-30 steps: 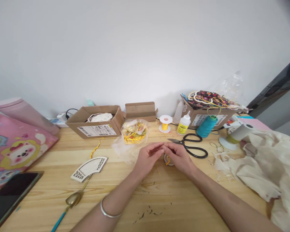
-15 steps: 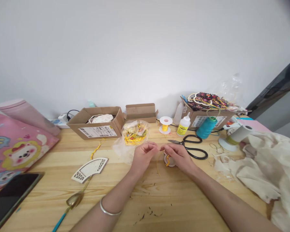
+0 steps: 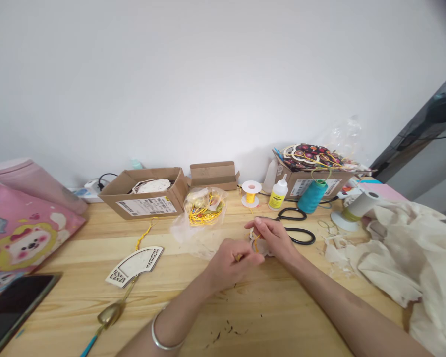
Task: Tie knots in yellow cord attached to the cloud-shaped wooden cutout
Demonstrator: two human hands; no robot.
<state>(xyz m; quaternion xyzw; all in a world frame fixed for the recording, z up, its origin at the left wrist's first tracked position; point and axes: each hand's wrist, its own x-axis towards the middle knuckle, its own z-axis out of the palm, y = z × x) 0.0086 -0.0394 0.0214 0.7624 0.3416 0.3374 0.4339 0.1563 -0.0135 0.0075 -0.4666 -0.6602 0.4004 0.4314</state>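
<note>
My left hand [image 3: 230, 261] is closed in a pinch on a thin yellow cord [image 3: 239, 257] just above the wooden table [image 3: 78, 287]. My right hand [image 3: 273, 238] sits a little further back, fingers curled on a small white wooden piece [image 3: 260, 247] with the yellow cord running through it. A silver bangle circles my left wrist. Black scissors [image 3: 296, 227] lie just behind my right hand.
Behind the hands: a plastic bag of yellow cord [image 3: 204, 208], two open cardboard boxes [image 3: 148, 198], a small spool [image 3: 251, 192], a glue bottle [image 3: 278, 193], a teal thread cone [image 3: 312, 196]. A fan-shaped wooden cutout [image 3: 136, 264] and phone [image 3: 11, 307] lie left; cream cloth [image 3: 405, 258] right.
My left hand has pulled away from the right, towards me and down, drawing the yellow cord with it. My right hand stayed on the small piece. The view shifted slightly.
</note>
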